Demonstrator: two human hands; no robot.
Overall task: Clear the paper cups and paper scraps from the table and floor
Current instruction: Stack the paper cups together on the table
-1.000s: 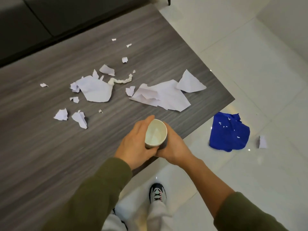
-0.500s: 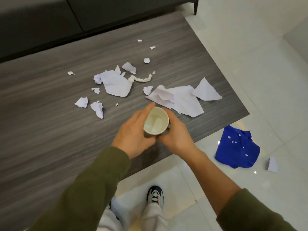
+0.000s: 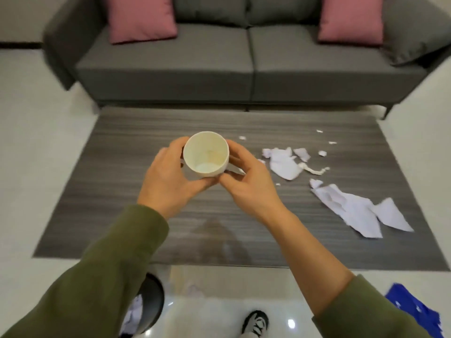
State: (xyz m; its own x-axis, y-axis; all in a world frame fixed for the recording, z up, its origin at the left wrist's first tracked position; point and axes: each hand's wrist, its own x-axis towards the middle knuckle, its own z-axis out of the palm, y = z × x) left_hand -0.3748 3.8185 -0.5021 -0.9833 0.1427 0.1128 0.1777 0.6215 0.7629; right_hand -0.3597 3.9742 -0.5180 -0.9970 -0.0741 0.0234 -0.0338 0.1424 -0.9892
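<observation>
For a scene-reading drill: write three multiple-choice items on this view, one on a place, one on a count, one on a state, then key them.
1. Where do the white paper scraps lie on the table?
A. right part
B. left part
C. nowhere

2. How many pink cushions are on the sofa?
A. one
B. two
C. four

3. How is the paper cup held?
A. standing alone on the table
C. upside down on the floor
B. between both hands, mouth toward the camera

Key: 1 A, scraps spread right of the hands. 2 B, one cushion at each end. 3 B, left hand and right hand clasp it, inside visible.
</observation>
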